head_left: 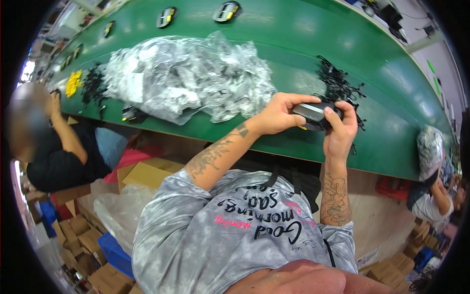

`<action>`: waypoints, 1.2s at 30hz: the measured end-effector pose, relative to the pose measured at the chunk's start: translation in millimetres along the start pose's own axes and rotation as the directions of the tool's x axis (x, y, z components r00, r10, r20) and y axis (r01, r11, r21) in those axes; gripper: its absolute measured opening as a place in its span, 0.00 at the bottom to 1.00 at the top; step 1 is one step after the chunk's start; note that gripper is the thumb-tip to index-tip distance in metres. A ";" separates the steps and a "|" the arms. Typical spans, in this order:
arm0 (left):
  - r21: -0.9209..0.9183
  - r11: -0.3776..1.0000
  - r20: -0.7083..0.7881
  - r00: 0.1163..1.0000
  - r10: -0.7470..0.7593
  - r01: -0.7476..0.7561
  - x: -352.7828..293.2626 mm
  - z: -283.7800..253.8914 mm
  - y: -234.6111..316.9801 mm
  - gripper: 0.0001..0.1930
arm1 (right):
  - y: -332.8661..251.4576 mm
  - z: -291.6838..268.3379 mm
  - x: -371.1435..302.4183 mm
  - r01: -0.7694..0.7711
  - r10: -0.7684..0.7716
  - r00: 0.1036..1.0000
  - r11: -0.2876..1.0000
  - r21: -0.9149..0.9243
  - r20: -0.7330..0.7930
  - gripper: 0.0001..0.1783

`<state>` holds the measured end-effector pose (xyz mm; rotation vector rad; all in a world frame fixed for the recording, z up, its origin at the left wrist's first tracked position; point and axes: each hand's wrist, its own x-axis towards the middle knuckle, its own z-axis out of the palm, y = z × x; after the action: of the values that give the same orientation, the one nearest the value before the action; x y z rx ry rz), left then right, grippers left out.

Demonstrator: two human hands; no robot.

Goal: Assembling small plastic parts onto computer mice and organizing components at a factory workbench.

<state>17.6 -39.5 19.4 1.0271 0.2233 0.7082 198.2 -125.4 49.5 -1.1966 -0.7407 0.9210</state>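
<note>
A black device [313,115] with a silver-grey top and a yellow edge is held up between my two hands, above the near side of the green table. My left hand [278,115] pinches its left end, thumb below and fingers along the far side. At its right end, my right hand [341,128] closes with the thumb on top. Just beyond the device lies a tangled pile of small black parts [338,81], whose kind I cannot make out. Left of my hands spreads a large heap of clear plastic bags [186,73].
Similar devices [226,12] rest at intervals along the far side of the green table [289,34]. Farther left are yellow parts [74,83] and more black parts [93,84]. Co-workers [54,142] sit at both sides. Cardboard boxes [152,171] and a blue crate [115,252] stand below.
</note>
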 end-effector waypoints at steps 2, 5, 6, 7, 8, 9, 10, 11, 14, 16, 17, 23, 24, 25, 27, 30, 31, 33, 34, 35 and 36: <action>0.037 0.999 -0.002 1.000 -0.011 0.011 -5.0 -4.8 4.6 0.36 | -5.7 16.0 -7.6 0.106 -0.104 0.994 0.991 -0.083 0.025 0.21; 0.627 0.744 0.038 0.963 0.267 -0.231 -7.0 7.2 14.3 0.42 | 0.6 15.2 -1.9 0.164 -0.161 0.986 0.981 -0.100 0.030 0.21; 0.807 0.527 0.070 0.930 0.362 -0.266 -12.9 22.1 20.1 0.43 | 5.0 7.1 -1.1 0.094 -0.093 0.995 0.995 -0.040 0.021 0.22; 0.843 0.488 0.049 0.935 0.352 -0.228 -16.5 24.0 9.9 0.41 | 5.7 -1.5 -3.3 0.131 -0.126 0.991 0.986 -0.104 0.050 0.24; 0.848 0.480 0.045 0.934 0.354 -0.223 -17.2 26.6 15.5 0.41 | -0.7 2.4 -11.8 0.197 -0.196 0.980 0.977 -0.086 0.024 0.23; 0.887 0.441 -0.042 0.929 0.369 -0.135 -17.7 32.7 26.2 0.39 | 6.9 -2.5 -15.2 0.296 -0.298 0.955 0.948 -0.115 0.000 0.21; 0.914 0.404 -0.128 0.913 0.386 -0.043 -17.9 36.4 35.7 0.37 | 18.0 -8.0 -18.9 0.389 -0.397 0.918 0.909 -0.148 -0.023 0.18; 0.960 0.278 -0.108 0.867 0.486 -0.037 -8.3 28.5 47.6 0.33 | 21.5 -8.3 -25.5 0.419 -0.432 0.900 0.895 -0.154 -0.061 0.16; 0.957 -0.040 -0.235 0.847 0.476 0.288 37.7 -15.6 76.3 0.30 | 55.5 -16.0 -32.3 0.537 -0.532 0.840 0.790 -0.297 0.105 0.17; 0.893 -0.061 -0.377 0.815 0.440 0.446 69.4 -42.6 99.8 0.31 | 57.0 -9.2 -36.7 0.358 -0.313 0.930 0.887 -0.292 0.192 0.17; 0.874 -0.089 -0.368 0.771 0.520 0.477 80.7 -69.0 102.5 0.33 | 54.4 -2.7 -33.6 0.403 -0.355 0.913 0.866 -0.296 0.203 0.15; 0.891 -0.396 0.028 0.846 0.533 0.221 36.2 -57.1 158.6 0.18 | 43.2 -7.7 -31.7 0.288 -0.234 0.957 0.854 -0.433 0.174 0.07; 0.870 -0.439 0.008 0.885 0.466 0.223 17.8 -54.2 162.8 0.17 | 41.3 -6.5 -31.1 0.273 -0.209 0.959 0.855 -0.440 0.189 0.06; 0.842 -0.485 -0.025 0.914 0.405 0.238 2.0 -54.1 168.3 0.15 | 38.4 -2.2 -30.2 0.267 -0.203 0.961 0.861 -0.432 0.188 0.05; 0.840 -0.507 -0.016 0.942 0.335 0.195 -10.6 -69.1 160.8 0.15 | 35.0 -0.9 -27.8 0.269 -0.194 0.959 0.854 -0.445 0.207 0.05; 0.838 -0.522 -0.006 0.961 0.277 0.156 -11.0 -74.9 146.6 0.11 | 35.1 0.7 -27.5 0.285 -0.188 0.951 0.836 -0.468 0.244 0.04; 0.851 -0.505 0.067 0.924 0.377 0.144 -12.2 -73.0 143.4 0.09 | 35.1 1.2 -27.6 0.297 -0.191 0.947 0.827 -0.477 0.258 0.03; 0.866 -0.486 0.142 0.870 0.472 0.122 -10.7 -47.9 140.7 0.06 | 34.1 0.6 -29.6 0.295 -0.187 0.948 0.821 -0.489 0.258 0.03; 0.986 -0.123 -0.036 0.869 0.493 0.111 -11.1 -28.1 136.6 0.05 | 33.8 -1.0 -31.1 0.293 -0.181 0.948 0.817 -0.497 0.261 0.03; 0.963 0.249 -0.209 0.866 0.454 0.102 -13.9 -9.8 133.5 0.05 | 33.9 -2.6 -31.3 0.304 -0.190 0.944 0.815 -0.493 0.268 0.03; 0.897 0.434 -0.256 0.899 0.356 0.084 -16.3 1.7 124.0 0.05 | 34.9 -7.6 -32.8 0.260 -0.132 0.952 0.827 -0.499 0.277 0.08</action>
<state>-47.7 -11.3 122.4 1.9506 1.0013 0.9899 183.1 -154.3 13.6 -1.4702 -1.3495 0.7028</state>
